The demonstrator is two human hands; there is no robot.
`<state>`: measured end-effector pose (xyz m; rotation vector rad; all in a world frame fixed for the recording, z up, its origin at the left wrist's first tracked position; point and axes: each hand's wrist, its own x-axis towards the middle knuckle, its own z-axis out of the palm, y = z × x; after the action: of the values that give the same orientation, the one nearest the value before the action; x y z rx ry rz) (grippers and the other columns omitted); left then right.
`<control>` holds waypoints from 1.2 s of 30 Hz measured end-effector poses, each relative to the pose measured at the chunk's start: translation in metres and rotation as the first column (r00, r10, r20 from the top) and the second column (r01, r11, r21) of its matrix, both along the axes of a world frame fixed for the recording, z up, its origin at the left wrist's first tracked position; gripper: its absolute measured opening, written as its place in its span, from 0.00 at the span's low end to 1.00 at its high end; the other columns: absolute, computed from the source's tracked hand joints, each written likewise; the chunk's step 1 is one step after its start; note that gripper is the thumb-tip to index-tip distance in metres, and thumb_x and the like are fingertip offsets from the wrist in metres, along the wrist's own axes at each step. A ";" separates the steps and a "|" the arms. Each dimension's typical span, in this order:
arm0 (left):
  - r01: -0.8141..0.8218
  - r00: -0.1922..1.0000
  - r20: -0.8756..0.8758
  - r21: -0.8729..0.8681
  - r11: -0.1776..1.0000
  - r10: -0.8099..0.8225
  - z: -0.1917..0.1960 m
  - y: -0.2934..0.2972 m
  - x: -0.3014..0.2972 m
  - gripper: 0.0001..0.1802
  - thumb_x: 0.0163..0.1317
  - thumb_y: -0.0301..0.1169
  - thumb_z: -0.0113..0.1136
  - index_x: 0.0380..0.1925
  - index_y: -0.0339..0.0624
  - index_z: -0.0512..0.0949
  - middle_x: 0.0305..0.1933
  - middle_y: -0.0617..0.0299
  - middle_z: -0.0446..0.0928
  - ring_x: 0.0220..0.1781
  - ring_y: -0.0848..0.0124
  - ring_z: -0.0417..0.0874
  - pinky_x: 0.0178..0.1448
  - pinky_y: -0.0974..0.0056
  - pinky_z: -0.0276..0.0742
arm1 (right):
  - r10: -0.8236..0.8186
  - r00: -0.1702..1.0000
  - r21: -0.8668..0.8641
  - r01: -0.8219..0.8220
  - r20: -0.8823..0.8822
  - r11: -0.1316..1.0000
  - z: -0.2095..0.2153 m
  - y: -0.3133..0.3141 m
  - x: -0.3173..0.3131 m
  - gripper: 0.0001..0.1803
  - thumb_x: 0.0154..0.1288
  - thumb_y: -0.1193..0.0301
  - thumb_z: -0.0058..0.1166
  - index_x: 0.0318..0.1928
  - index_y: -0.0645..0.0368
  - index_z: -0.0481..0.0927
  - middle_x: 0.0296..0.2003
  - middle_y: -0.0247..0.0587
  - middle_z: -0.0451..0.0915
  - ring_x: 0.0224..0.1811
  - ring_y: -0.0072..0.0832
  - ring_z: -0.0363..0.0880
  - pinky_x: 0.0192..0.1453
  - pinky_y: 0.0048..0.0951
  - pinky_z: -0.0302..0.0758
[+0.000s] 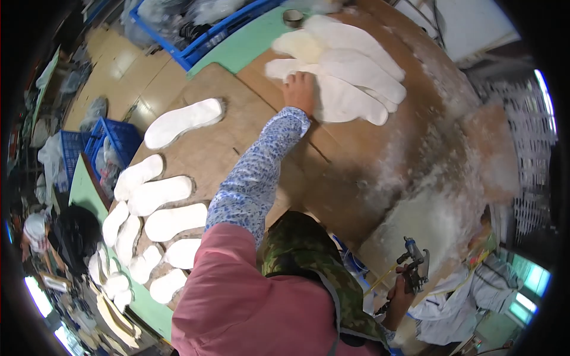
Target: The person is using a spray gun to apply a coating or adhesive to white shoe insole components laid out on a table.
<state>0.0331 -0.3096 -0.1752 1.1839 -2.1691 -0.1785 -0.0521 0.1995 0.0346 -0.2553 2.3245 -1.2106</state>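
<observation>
My left arm, in a blue floral sleeve, stretches far across the table. My left hand (298, 92) is at the near edge of a pile of white insoles (350, 110), its fingers bent and closed on the end of one white insole (284, 67), which looks slightly blurred. At the lower right, my right hand (400, 292) is wrapped round the handle of a metal spray gun (417, 264), held upright with a yellow hose near it. More white insoles (183, 121) lie spread singly over the left part of the brown table.
Brown board covers the table (249, 113), with white residue caked on its right side. A small cup (293, 18) stands behind the pile. Blue crates (178, 44) with plastic bags are at the far left. White cloth (457, 296) hangs at the lower right.
</observation>
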 end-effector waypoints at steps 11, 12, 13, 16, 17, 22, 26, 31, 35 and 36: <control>0.650 0.759 -0.500 0.605 0.460 -0.417 0.163 0.078 -0.051 0.15 0.63 0.28 0.60 0.48 0.38 0.72 0.33 0.63 0.76 0.31 0.76 0.77 0.32 0.69 0.74 | -0.223 0.974 -0.052 0.224 0.027 0.973 -0.010 0.086 -0.032 0.16 0.68 0.74 0.51 0.55 0.62 0.76 0.40 0.33 0.82 0.16 0.11 0.60 0.17 0.19 0.57; 0.743 0.669 -0.626 0.574 0.343 -0.401 0.197 0.111 -0.064 0.13 0.64 0.27 0.58 0.47 0.38 0.72 0.35 0.66 0.76 0.32 0.79 0.76 0.33 0.71 0.72 | -0.233 0.972 -0.107 0.236 0.039 0.966 -0.009 0.090 -0.040 0.16 0.68 0.74 0.51 0.54 0.62 0.76 0.40 0.32 0.82 0.16 0.11 0.60 0.17 0.19 0.57; 0.776 0.631 -0.661 0.548 0.312 -0.407 0.224 0.142 -0.077 0.13 0.65 0.26 0.58 0.48 0.37 0.71 0.37 0.67 0.76 0.34 0.79 0.76 0.36 0.72 0.72 | -0.245 0.968 -0.165 0.250 0.048 0.954 -0.009 0.096 -0.046 0.15 0.68 0.74 0.51 0.54 0.62 0.76 0.40 0.31 0.82 0.16 0.11 0.60 0.17 0.19 0.57; 0.839 0.532 -0.779 0.536 0.087 -0.331 0.264 0.231 -0.104 0.15 0.65 0.26 0.57 0.51 0.37 0.71 0.45 0.64 0.77 0.46 0.77 0.77 0.50 0.70 0.73 | -0.288 0.956 -0.144 0.294 0.060 0.945 -0.007 0.124 -0.050 0.15 0.68 0.74 0.51 0.54 0.62 0.77 0.41 0.32 0.82 0.16 0.11 0.60 0.17 0.18 0.57; 0.890 0.445 -0.865 0.455 0.009 -0.233 0.267 0.257 -0.114 0.17 0.65 0.26 0.57 0.53 0.36 0.70 0.48 0.63 0.77 0.49 0.76 0.77 0.55 0.70 0.72 | -0.321 0.944 -0.146 0.328 0.070 0.933 -0.008 0.135 -0.049 0.15 0.68 0.74 0.51 0.54 0.62 0.77 0.41 0.32 0.82 0.16 0.11 0.60 0.17 0.18 0.57; 0.852 0.450 -0.880 0.474 -0.223 -0.155 0.232 0.363 -0.164 0.18 0.65 0.26 0.57 0.55 0.36 0.69 0.50 0.62 0.77 0.51 0.75 0.76 0.58 0.68 0.70 | -0.444 0.894 -0.235 0.444 0.055 0.865 -0.007 0.195 -0.060 0.15 0.67 0.74 0.52 0.53 0.61 0.78 0.35 0.29 0.81 0.15 0.10 0.60 0.16 0.17 0.57; 0.684 0.607 -0.728 0.683 -0.257 -0.318 0.124 0.405 -0.160 0.19 0.62 0.21 0.56 0.54 0.36 0.68 0.51 0.60 0.76 0.51 0.74 0.76 0.55 0.68 0.71 | -0.450 0.891 -0.189 0.452 0.059 0.872 -0.019 0.228 -0.058 0.13 0.67 0.73 0.54 0.51 0.60 0.81 0.24 0.25 0.77 0.14 0.10 0.59 0.17 0.18 0.54; 0.609 0.710 -0.567 0.792 -0.039 -0.417 0.058 0.437 -0.130 0.25 0.57 0.18 0.54 0.56 0.30 0.64 0.55 0.51 0.72 0.60 0.66 0.72 0.64 0.65 0.67 | -0.347 0.935 -0.190 0.355 0.075 0.915 -0.025 0.233 -0.056 0.15 0.67 0.75 0.54 0.53 0.62 0.80 0.33 0.32 0.82 0.30 0.19 0.75 0.35 0.24 0.73; 0.628 0.711 -0.559 0.778 0.025 -0.427 0.047 0.436 -0.121 0.27 0.58 0.17 0.52 0.59 0.29 0.60 0.59 0.48 0.69 0.63 0.63 0.70 0.66 0.64 0.65 | -0.144 0.989 -0.148 0.138 -0.027 0.979 -0.011 0.212 -0.061 0.12 0.67 0.76 0.54 0.50 0.67 0.78 0.38 0.38 0.83 0.38 0.23 0.78 0.42 0.27 0.74; 0.627 0.709 -0.562 0.778 0.017 -0.426 0.047 0.436 -0.120 0.27 0.58 0.17 0.52 0.59 0.29 0.60 0.59 0.48 0.69 0.63 0.63 0.70 0.66 0.64 0.65 | -0.161 0.987 -0.168 0.155 -0.023 0.974 -0.017 0.209 -0.064 0.12 0.66 0.75 0.55 0.48 0.68 0.77 0.38 0.41 0.83 0.38 0.23 0.78 0.42 0.28 0.74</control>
<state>-0.0873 0.1259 -0.1287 0.6251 -2.1459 -2.1872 -0.1158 0.4083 0.0180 -0.1527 2.3133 -1.4918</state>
